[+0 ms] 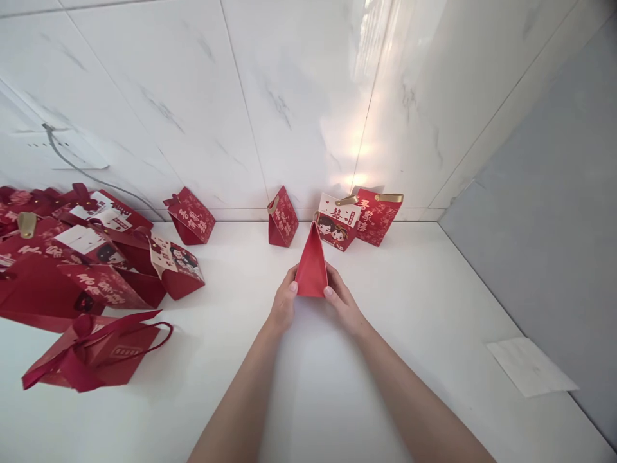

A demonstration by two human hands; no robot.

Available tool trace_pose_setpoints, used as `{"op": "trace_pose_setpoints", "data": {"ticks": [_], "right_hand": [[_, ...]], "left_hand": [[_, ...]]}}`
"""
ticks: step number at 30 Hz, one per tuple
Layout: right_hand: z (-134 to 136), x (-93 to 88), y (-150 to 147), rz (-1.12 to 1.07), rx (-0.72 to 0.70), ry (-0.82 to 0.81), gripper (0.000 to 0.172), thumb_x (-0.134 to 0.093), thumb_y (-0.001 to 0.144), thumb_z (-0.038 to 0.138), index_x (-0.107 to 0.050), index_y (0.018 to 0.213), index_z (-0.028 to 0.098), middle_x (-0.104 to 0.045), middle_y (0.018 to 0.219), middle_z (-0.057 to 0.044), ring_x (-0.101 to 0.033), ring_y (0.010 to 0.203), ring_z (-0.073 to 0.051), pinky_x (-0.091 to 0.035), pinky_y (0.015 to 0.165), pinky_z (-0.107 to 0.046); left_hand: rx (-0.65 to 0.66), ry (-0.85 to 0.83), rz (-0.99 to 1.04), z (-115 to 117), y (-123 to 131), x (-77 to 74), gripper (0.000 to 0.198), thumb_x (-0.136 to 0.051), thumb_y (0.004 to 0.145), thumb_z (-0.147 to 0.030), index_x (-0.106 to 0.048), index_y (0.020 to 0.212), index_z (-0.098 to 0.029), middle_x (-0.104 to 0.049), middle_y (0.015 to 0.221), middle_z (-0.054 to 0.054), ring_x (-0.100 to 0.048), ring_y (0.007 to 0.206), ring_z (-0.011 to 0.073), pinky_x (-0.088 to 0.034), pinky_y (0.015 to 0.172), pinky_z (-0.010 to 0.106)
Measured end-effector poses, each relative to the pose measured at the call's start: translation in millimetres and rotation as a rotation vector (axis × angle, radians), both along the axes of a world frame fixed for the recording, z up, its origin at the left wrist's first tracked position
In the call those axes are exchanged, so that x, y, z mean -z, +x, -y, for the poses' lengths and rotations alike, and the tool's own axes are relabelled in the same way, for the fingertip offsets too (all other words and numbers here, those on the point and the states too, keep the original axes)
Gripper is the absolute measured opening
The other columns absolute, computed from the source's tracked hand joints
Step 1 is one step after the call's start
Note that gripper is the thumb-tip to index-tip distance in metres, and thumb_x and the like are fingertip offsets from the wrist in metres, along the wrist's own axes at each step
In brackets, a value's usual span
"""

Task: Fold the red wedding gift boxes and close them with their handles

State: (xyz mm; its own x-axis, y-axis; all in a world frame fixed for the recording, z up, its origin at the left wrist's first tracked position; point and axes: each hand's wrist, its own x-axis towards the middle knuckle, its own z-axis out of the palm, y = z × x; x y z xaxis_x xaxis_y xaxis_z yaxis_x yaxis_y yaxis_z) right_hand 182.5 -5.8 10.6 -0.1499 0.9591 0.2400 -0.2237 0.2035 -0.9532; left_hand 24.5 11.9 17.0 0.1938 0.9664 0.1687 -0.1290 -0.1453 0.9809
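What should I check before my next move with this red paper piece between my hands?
1. Grip: left hand and right hand each pinch a bottom corner of the red paper piece: ok.
2. Piece upright, narrow end up: ok.
3. Gap to the couple-print box behind it: cannot tell.
4. Far side of the piece in view: not ok, hidden.
5. Pile of red boxes apart from both hands: ok.

White marble-veined wall tiles with a bright glare, white tabletop, grey wall at right.
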Motion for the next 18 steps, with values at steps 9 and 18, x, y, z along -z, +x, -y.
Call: {"op": "trace_pose_setpoints", "data": {"ticks": [9, 18], "right_hand": [[0.2, -1.1, 0.1, 0.014, 0.0, 0.005, 0.06, -0.053, 0.09, 0.053, -0.038, 0.144, 0.031, -0.034, 0.154, -0.002, -0.032, 0.142, -0.025, -0.029, 0.117, -0.047], [0.8, -0.6, 0.7, 0.02, 0.001, -0.002, 0.062, -0.054, 0.089, 0.055, -0.038, 0.144, 0.031, -0.033, 0.155, -0.002, -0.031, 0.142, -0.025, -0.028, 0.117, -0.046]], "left_hand": [[-0.027, -0.035, 0.043, 2.4, 2.3, -3.6, 0.06, -0.049, 0.085, -0.061, -0.056, 0.127, -0.019, -0.061, 0.126, 0.011, -0.049, 0.126, 0.031, -0.038, 0.107, 0.044], [-0.02, -0.046, 0.058, 3.9, 3.6, -4.2, 0.057, -0.047, 0.087, -0.059, -0.056, 0.127, -0.019, -0.062, 0.124, 0.01, -0.049, 0.126, 0.03, -0.038, 0.108, 0.044]]}}
